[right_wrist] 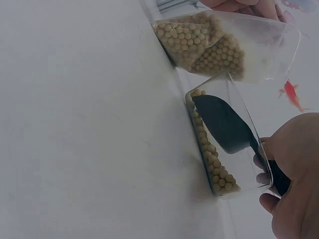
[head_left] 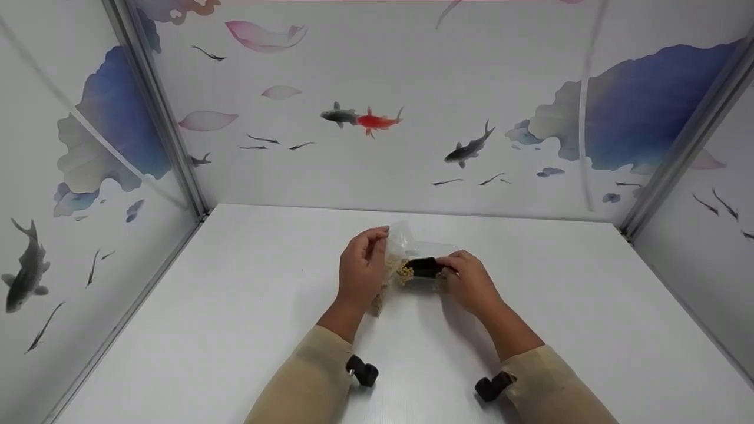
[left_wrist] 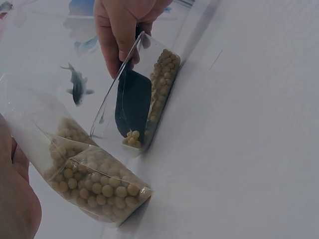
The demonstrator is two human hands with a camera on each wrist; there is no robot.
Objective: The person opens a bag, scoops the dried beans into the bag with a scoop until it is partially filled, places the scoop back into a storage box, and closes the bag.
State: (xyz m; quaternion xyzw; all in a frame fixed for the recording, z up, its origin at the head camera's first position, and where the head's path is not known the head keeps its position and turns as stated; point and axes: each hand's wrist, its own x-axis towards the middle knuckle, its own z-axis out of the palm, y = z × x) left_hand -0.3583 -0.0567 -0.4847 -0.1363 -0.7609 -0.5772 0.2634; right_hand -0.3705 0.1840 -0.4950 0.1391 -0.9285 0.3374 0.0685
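Observation:
My left hand point(head_left: 360, 268) holds a clear plastic bag point(left_wrist: 75, 196) by its side, with pale yellow soybeans point(left_wrist: 102, 186) in its lower part. The bag stands upright beside a clear rectangular box point(right_wrist: 254, 174). Along the bottom of the box lies a layer of soybeans point(right_wrist: 212, 159). In my right hand point(head_left: 471, 282) is the handle of a black scoop point(right_wrist: 224, 122), whose blade is tilted down inside the box. A few beans point(left_wrist: 132, 138) show at the scoop's front edge in the left wrist view. How full the scoop is cannot be seen.
The box and bag stand on a white tabletop point(head_left: 235, 330). White panels printed with fish, petals and blue leaves close off the back point(head_left: 377, 171) and both sides. Metal posts point(head_left: 171, 129) stand at the rear corners. Black clips point(head_left: 362, 371) sit at both sleeve cuffs.

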